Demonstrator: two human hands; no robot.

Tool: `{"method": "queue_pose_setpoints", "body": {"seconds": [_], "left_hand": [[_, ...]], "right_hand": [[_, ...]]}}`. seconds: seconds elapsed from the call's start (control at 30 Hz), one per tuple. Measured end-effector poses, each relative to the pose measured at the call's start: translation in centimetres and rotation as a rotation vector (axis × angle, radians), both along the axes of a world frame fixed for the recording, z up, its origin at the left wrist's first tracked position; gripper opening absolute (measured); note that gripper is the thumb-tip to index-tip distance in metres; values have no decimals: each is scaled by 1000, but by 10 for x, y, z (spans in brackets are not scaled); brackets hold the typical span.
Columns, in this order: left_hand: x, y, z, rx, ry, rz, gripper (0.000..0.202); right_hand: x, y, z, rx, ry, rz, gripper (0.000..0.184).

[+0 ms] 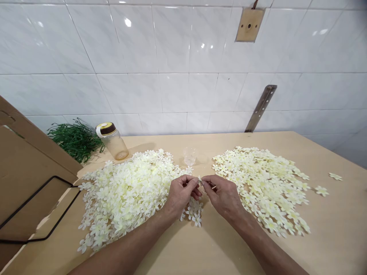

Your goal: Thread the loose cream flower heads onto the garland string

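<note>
My left hand and my right hand meet fingertip to fingertip over the table. Pinched between them is a small whitish artificial flower, mostly hidden by the fingers. To the left lies a tall heap of cream-white artificial flowers, close to my left wrist. A flatter spread of pale yellow-white flowers lies beyond my right hand. Several loose white flowers rest on the table just under my left hand. Behind the hands stands a small clear plastic cup.
A bottle with a brown and yellow lid stands at the back left beside green artificial foliage. A cardboard box and a black metal frame edge the left side. Two single flowers lie far right. A tiled wall closes the back.
</note>
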State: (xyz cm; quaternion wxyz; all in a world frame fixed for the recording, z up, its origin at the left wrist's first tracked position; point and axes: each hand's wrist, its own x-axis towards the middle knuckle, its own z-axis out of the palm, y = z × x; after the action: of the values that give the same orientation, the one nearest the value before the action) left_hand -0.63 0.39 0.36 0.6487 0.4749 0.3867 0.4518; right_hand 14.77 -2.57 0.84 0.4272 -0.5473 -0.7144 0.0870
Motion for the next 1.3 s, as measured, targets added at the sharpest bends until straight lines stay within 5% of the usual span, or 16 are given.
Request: {"method": "queue_pose_setpoints", "body": {"seconds": [0.3, 0.53, 0.8, 1.3], "left_hand": [[2, -2, -1, 56, 103, 41, 32], [-2, 0, 3, -64, -71, -81, 35], [-1, 1, 7, -90, -82, -22, 34], [-1, 2, 1, -31, 27, 9, 28]], "right_hand": [[-3, -1, 4, -107, 141, -41, 18], [0, 1, 0, -353, 431, 61, 24], [0, -1, 4, -64, 120, 18, 18], [1, 1, 3, 46, -5, 44, 16]]}}
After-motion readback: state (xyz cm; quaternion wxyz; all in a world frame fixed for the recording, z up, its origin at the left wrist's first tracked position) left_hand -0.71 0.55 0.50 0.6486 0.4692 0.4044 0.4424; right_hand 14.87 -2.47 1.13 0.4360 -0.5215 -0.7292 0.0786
